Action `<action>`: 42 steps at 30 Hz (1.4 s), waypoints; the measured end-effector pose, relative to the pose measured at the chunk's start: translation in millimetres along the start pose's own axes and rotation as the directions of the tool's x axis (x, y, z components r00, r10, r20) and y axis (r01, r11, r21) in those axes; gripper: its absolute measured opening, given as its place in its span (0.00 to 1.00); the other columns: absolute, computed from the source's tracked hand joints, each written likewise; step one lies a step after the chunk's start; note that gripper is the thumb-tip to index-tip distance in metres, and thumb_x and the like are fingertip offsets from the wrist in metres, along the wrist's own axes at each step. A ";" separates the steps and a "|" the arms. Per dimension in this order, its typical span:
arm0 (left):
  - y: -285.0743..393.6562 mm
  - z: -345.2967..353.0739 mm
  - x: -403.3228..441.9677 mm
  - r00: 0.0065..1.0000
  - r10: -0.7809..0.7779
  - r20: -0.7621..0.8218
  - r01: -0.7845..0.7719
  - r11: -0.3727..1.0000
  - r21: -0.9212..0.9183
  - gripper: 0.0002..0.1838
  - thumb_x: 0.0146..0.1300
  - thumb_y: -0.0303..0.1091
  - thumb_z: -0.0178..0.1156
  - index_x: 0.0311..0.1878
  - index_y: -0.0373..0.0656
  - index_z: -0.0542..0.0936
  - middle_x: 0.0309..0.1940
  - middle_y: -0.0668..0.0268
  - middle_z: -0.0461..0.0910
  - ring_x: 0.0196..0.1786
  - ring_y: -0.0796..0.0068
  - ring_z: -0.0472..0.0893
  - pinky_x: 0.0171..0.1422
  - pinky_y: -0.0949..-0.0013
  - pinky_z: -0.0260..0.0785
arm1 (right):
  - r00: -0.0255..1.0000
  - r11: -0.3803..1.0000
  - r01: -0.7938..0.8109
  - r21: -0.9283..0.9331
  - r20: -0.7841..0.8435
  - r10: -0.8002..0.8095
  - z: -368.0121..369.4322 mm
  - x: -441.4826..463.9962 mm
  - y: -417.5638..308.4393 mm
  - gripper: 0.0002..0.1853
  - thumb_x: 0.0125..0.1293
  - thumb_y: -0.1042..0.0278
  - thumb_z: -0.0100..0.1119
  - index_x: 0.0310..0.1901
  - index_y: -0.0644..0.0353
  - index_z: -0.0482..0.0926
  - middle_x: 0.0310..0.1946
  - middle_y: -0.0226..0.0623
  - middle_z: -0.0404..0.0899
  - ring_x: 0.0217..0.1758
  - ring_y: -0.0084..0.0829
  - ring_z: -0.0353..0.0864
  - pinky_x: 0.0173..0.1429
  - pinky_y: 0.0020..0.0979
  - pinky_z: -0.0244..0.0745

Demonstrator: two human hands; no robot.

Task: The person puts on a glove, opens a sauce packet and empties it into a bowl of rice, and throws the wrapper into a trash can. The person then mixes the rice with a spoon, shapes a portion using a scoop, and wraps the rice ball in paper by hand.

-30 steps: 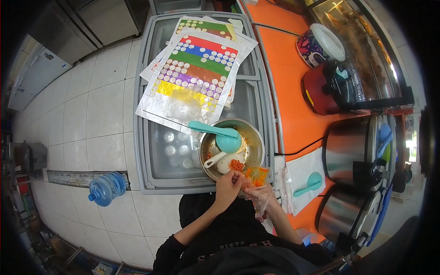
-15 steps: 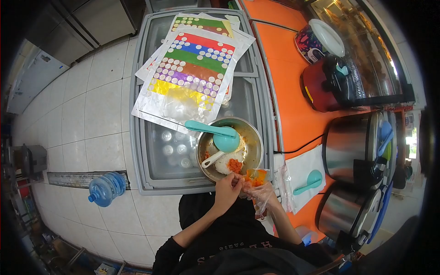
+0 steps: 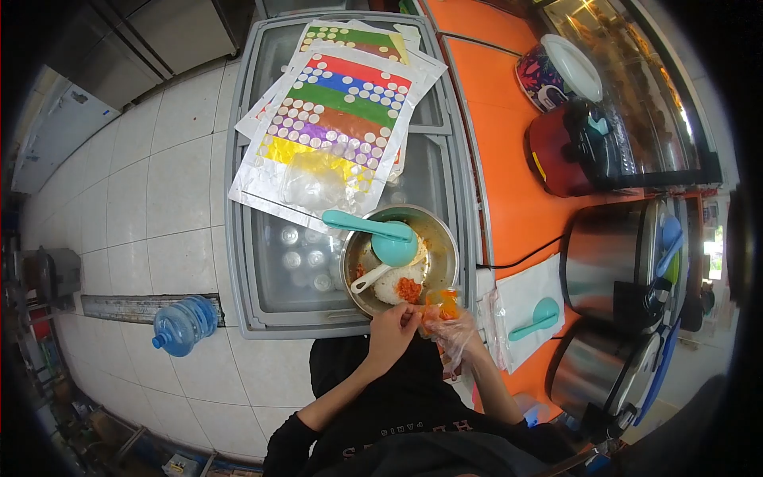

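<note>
A metal bowl [image 3: 447,246] holds white rice [image 3: 387,286], an orange-red food [image 3: 409,289], a teal scoop [image 3: 394,245] and a white-handled spoon [image 3: 370,278]. At the bowl's near edge my left hand [image 3: 395,329] is closed in a pinch; what lies between its fingertips is too small to name. Just right of it, my right hand [image 3: 456,331], in a clear plastic glove, is wrapped round a small clear bag of orange food [image 3: 443,304]. The two hands are close together.
Patterned foil sheets [image 3: 318,131] lie on the glass-topped freezer [image 3: 278,298]. On the orange counter [image 3: 509,215] stand a red cooker [image 3: 560,151], two steel cookers [image 3: 608,253] and a teal paddle [image 3: 536,319] on white paper. A blue water bottle [image 3: 181,326] lies on the floor.
The small bag has changed shape and tilt in my right hand, now looking narrower and more upright. My left hand has shifted slightly and stays pinched near the bowl's edge.
</note>
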State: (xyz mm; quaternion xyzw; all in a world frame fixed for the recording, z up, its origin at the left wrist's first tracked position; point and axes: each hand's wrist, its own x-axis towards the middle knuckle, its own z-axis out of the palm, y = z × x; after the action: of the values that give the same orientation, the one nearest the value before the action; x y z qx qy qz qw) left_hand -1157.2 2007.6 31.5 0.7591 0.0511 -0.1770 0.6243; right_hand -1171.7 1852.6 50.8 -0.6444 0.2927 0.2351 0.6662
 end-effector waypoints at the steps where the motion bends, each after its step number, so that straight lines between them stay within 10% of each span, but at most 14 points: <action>1: -1.4 0.7 -0.4 1.000 0.006 0.011 -0.006 1.000 0.020 0.06 0.59 0.30 0.60 0.34 0.36 0.80 0.23 0.61 0.82 0.25 0.71 0.82 0.31 0.70 0.73 | 0.999 0.999 0.039 -0.024 0.011 -0.039 -0.8 2.1 -2.7 0.14 0.59 0.59 0.67 0.35 0.61 0.77 0.21 0.26 0.74 0.21 0.18 0.72 0.24 0.22 0.67; 11: 5.4 -2.0 6.6 0.999 -0.024 -0.036 0.026 0.998 0.063 0.06 0.58 0.30 0.61 0.35 0.36 0.80 0.23 0.60 0.82 0.26 0.73 0.82 0.32 0.72 0.73 | 0.984 0.984 -0.170 0.043 -0.038 0.172 -8.4 7.9 -12.0 0.17 0.54 0.55 0.71 0.35 0.59 0.78 0.23 0.26 0.76 0.22 0.16 0.72 0.25 0.22 0.66; 16: 14.4 -19.4 11.2 1.000 -0.008 0.016 0.006 0.993 0.117 0.05 0.58 0.30 0.60 0.32 0.37 0.79 0.23 0.59 0.81 0.25 0.66 0.83 0.32 0.68 0.74 | 0.942 0.850 0.318 -0.419 0.241 -0.234 -55.8 23.0 -44.8 0.37 0.42 0.58 0.78 0.55 0.57 0.73 0.38 0.32 0.80 0.37 0.21 0.78 0.39 0.23 0.76; 18: 13.3 -21.0 14.8 0.999 -0.017 0.041 0.012 0.995 0.104 0.06 0.57 0.30 0.61 0.33 0.37 0.80 0.23 0.59 0.81 0.26 0.68 0.83 0.32 0.69 0.74 | 0.957 0.732 0.250 -0.634 0.276 -0.088 -54.2 25.6 -59.9 0.45 0.36 0.62 0.81 0.61 0.56 0.69 0.47 0.32 0.79 0.43 0.22 0.77 0.44 0.24 0.77; 21: 20.2 -26.8 17.3 0.996 -0.031 0.080 0.025 0.996 0.086 0.07 0.57 0.30 0.62 0.34 0.36 0.80 0.24 0.59 0.82 0.27 0.70 0.83 0.33 0.70 0.74 | 0.894 0.776 0.362 -0.516 0.428 -0.132 -37.7 27.6 -50.9 0.37 0.39 0.65 0.79 0.55 0.59 0.74 0.39 0.32 0.81 0.39 0.22 0.79 0.42 0.24 0.78; 23: 20.7 -27.6 18.3 0.996 -0.060 0.067 0.056 0.996 0.064 0.07 0.57 0.30 0.62 0.34 0.36 0.80 0.24 0.59 0.82 0.27 0.70 0.83 0.33 0.70 0.74 | 0.905 0.949 -0.076 -0.305 0.379 0.195 -33.5 20.9 -50.4 0.25 0.45 0.64 0.77 0.46 0.61 0.80 0.28 0.31 0.82 0.29 0.20 0.79 0.34 0.22 0.76; 26: 15.3 -29.3 15.9 0.994 -0.065 0.091 0.063 0.998 0.019 0.07 0.56 0.30 0.62 0.34 0.35 0.80 0.25 0.59 0.82 0.27 0.71 0.82 0.33 0.70 0.74 | 0.931 0.954 -0.152 -0.259 0.286 0.226 -31.8 19.7 -26.9 0.14 0.52 0.62 0.72 0.35 0.62 0.82 0.19 0.29 0.79 0.21 0.18 0.77 0.26 0.20 0.73; 35: 10.6 -28.5 20.8 0.989 -0.020 0.144 0.016 1.000 0.027 0.07 0.56 0.29 0.62 0.35 0.35 0.79 0.25 0.60 0.82 0.26 0.72 0.82 0.34 0.72 0.74 | 0.969 0.925 0.117 -0.361 0.244 -0.028 -30.1 21.7 -24.9 0.14 0.61 0.58 0.64 0.32 0.62 0.81 0.17 0.29 0.76 0.18 0.17 0.74 0.22 0.21 0.67; 42: 9.1 -27.4 18.4 0.983 0.014 0.181 -0.022 0.999 0.043 0.07 0.57 0.29 0.61 0.34 0.34 0.79 0.24 0.61 0.81 0.25 0.73 0.81 0.33 0.71 0.73 | 0.959 0.945 -0.091 -0.315 0.226 0.168 -26.4 18.1 -36.1 0.13 0.60 0.59 0.66 0.36 0.62 0.81 0.21 0.30 0.79 0.22 0.16 0.75 0.25 0.22 0.70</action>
State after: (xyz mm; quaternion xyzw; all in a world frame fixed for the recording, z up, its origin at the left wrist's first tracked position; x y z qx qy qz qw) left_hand -1131.7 2029.5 38.2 0.7543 -0.0167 -0.2404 0.6107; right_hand -1136.1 1823.0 64.3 -0.6827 0.2092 0.3999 0.5746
